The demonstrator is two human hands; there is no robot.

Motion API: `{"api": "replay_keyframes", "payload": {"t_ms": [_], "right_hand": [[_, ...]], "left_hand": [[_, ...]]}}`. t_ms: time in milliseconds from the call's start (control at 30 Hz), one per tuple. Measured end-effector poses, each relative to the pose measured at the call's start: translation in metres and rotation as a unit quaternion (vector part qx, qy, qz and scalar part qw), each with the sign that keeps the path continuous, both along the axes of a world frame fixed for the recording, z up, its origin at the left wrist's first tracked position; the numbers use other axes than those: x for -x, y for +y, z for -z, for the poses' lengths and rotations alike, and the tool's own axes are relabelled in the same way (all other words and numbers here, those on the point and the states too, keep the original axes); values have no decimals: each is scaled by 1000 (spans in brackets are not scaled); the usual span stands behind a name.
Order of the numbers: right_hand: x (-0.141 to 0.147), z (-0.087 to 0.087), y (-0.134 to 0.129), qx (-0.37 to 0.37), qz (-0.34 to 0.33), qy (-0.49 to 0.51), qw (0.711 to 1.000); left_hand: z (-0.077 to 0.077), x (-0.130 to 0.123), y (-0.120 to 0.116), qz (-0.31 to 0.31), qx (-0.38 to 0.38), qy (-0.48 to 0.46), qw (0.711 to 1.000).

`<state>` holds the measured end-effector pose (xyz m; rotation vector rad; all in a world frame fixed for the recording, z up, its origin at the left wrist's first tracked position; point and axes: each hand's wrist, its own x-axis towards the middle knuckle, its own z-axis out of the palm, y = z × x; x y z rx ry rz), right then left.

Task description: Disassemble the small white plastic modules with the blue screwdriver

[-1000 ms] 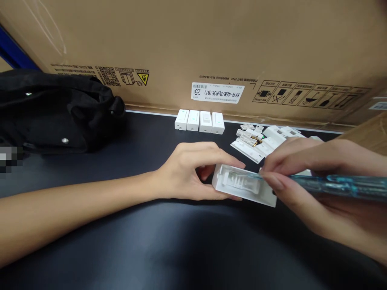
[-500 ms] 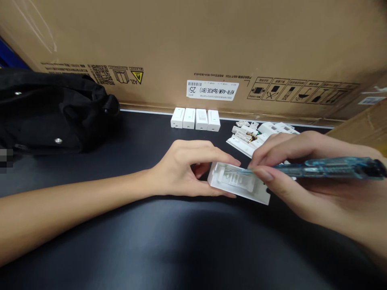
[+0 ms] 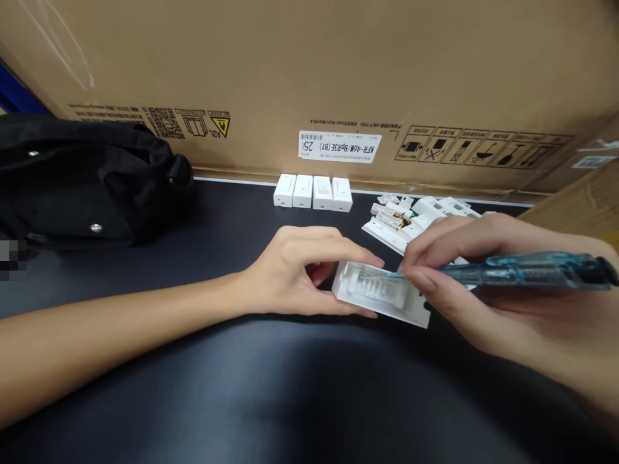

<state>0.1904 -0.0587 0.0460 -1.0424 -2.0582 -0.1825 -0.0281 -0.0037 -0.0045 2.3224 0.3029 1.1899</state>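
Our left hand [image 3: 293,274] grips a white plastic switch housing [image 3: 377,293] between curled fingers and thumb, while our right hand [image 3: 464,283] pinches a clear blue tool [image 3: 536,270] (its tip over the housing).

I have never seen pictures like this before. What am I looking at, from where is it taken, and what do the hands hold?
This picture comes from a camera worn on a person's head, looking down at their own bare hands. The left hand holds a white plastic housing on a dark table. The right hand holds a slim translucent blue tool, its tip over the housing. Farther back lie four white switch-like blocks in a row, loose white parts, a black bag and a cardboard box.
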Motion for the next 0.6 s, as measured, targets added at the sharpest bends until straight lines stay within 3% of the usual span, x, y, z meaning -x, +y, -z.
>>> {"api": "replay_keyframes", "payload": {"t_ms": [100, 600], "right_hand": [[1, 0, 0, -6, -54, -5, 998], [4, 1, -1, 44, -41, 13, 998]], "left_hand": [[1, 0, 0, -1, 2, 1, 1000], [-1, -1, -1, 1, 1, 9, 1000]]}}
